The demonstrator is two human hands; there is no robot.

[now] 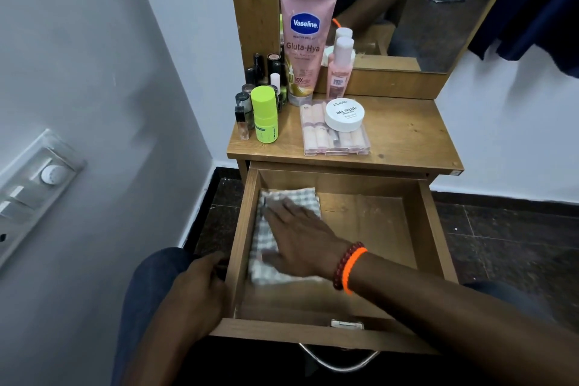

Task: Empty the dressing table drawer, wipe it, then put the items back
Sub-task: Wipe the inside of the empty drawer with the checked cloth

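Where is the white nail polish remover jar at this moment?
The white jar sits on the dressing table top, on a clear plastic case, in front of the pink bottle.

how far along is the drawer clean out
Emptying looks done: the drawer holds only the checked cloth, and the cosmetics stand on the tabletop. Wiping is under way, right hand pressing the cloth flat. Putting items back remains.

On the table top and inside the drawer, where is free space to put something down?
Table top: bare on the right, beyond the clear case; the left corner is crowded with bottles. Drawer: bare right of the checked cloth under the right hand.
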